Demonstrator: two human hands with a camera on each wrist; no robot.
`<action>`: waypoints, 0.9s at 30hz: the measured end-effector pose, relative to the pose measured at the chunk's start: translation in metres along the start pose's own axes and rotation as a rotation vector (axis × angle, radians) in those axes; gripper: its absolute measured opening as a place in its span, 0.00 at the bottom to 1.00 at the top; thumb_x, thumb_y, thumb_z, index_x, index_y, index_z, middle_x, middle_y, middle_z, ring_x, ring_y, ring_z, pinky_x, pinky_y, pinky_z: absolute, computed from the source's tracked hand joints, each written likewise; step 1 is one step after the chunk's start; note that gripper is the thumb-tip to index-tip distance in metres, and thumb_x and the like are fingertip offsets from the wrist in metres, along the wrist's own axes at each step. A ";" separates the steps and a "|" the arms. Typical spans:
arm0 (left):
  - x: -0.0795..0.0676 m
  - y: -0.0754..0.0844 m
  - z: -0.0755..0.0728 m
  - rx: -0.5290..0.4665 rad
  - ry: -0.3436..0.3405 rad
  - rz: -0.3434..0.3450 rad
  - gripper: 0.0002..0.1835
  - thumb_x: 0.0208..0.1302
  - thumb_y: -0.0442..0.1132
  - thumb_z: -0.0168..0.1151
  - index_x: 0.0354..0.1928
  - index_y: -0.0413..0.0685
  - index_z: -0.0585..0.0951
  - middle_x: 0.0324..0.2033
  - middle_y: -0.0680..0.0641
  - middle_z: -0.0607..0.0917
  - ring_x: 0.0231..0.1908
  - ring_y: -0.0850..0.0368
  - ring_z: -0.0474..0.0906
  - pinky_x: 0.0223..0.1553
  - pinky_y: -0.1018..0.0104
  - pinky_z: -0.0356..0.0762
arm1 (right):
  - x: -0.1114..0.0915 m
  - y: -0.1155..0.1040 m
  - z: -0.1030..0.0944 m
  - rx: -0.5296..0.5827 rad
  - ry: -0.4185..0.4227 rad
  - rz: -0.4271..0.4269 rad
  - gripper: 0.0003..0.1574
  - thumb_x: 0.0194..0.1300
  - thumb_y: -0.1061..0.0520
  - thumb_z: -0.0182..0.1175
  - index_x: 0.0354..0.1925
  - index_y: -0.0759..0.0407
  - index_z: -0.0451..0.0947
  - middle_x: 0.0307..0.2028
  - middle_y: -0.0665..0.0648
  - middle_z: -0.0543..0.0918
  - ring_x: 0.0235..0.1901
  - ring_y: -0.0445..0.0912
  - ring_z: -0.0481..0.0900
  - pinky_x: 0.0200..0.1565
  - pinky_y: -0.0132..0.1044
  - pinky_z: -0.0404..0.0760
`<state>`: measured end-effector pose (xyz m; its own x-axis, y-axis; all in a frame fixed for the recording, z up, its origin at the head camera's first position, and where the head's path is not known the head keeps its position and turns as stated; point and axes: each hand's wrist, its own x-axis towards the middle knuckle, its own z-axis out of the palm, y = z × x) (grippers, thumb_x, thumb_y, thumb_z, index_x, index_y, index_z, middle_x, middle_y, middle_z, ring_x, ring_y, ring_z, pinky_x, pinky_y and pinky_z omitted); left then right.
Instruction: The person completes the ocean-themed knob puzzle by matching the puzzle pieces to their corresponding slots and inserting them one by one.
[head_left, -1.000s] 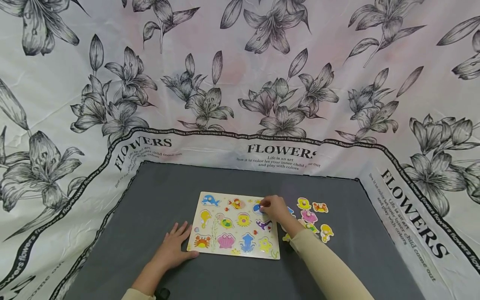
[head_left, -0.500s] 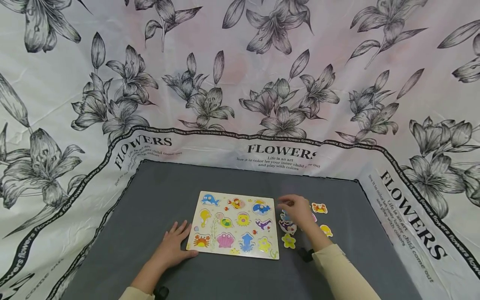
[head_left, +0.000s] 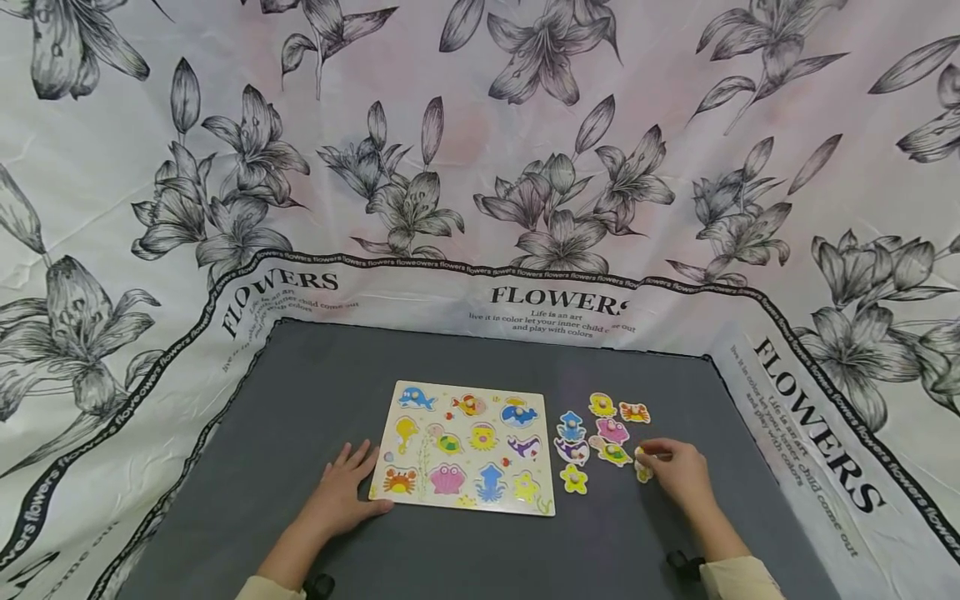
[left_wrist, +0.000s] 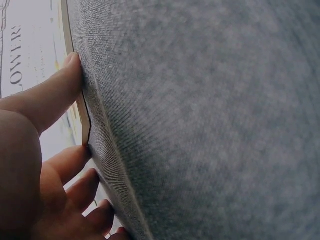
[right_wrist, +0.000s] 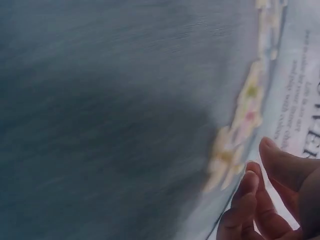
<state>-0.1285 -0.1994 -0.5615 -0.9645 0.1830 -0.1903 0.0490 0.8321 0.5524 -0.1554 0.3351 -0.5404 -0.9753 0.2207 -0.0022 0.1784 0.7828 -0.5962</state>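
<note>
At the lower right of the frame, the right hand (head_left: 678, 477), thumb and fingers narrowly apart, partly covers a yellow piece (head_left: 643, 474). Other pieces (head_left: 612, 431) lie left; past them, the spread left hand (head_left: 339, 495) touches the puzzle board (head_left: 466, 461).

My sleeves (head_left: 738, 577) are pale cream. The piece (head_left: 643, 476) by my right hand (head_left: 681, 475) is yellow; I see a blue squid (head_left: 571, 427), an orange crab (head_left: 634, 412), a pink clam (head_left: 612, 431) and a yellow star (head_left: 573, 479), pale-edged. The board (head_left: 441, 397) is cream, printed with blue, yellow, pink, purple and green sea creatures (head_left: 447, 480). The cloth (head_left: 420, 350) is dark grey; black-and-grey flowers (head_left: 564, 242) pattern the pink-tinged white backdrop (head_left: 427, 58).
</note>
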 end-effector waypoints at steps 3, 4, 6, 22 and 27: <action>-0.002 -0.001 -0.002 -0.006 0.007 0.001 0.55 0.51 0.59 0.78 0.76 0.42 0.65 0.77 0.36 0.59 0.77 0.29 0.44 0.71 0.25 0.45 | -0.004 0.009 0.000 -0.042 -0.017 0.003 0.15 0.63 0.58 0.70 0.46 0.65 0.87 0.42 0.66 0.89 0.40 0.57 0.86 0.37 0.47 0.81; -0.002 -0.001 -0.002 -0.008 0.010 0.000 0.54 0.51 0.58 0.78 0.76 0.42 0.65 0.77 0.36 0.59 0.77 0.29 0.44 0.71 0.25 0.45 | -0.003 0.011 0.001 -0.051 -0.018 -0.003 0.15 0.63 0.58 0.70 0.46 0.66 0.87 0.42 0.66 0.89 0.40 0.57 0.86 0.39 0.48 0.82; -0.003 -0.002 -0.002 -0.009 0.013 -0.001 0.54 0.51 0.58 0.78 0.76 0.42 0.65 0.77 0.36 0.59 0.77 0.29 0.44 0.71 0.25 0.45 | -0.002 0.012 0.004 -0.062 -0.014 -0.018 0.16 0.63 0.58 0.70 0.46 0.66 0.87 0.42 0.66 0.89 0.40 0.58 0.85 0.39 0.50 0.81; 0.000 -0.002 0.001 -0.010 0.004 0.014 0.55 0.50 0.60 0.78 0.76 0.43 0.65 0.76 0.36 0.60 0.77 0.29 0.44 0.71 0.26 0.45 | 0.002 -0.011 0.003 -0.049 0.075 -0.045 0.13 0.63 0.57 0.71 0.42 0.65 0.89 0.39 0.64 0.90 0.36 0.53 0.84 0.33 0.42 0.79; 0.002 -0.002 0.001 -0.005 0.000 0.018 0.55 0.50 0.60 0.78 0.76 0.43 0.64 0.77 0.36 0.60 0.77 0.29 0.44 0.71 0.26 0.45 | 0.003 -0.053 0.007 0.001 0.080 -0.142 0.12 0.64 0.56 0.71 0.43 0.61 0.90 0.39 0.62 0.90 0.31 0.46 0.83 0.27 0.35 0.76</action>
<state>-0.1298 -0.2005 -0.5643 -0.9636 0.1974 -0.1801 0.0646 0.8261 0.5598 -0.1689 0.2907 -0.5145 -0.9773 0.1537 0.1458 0.0396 0.8088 -0.5867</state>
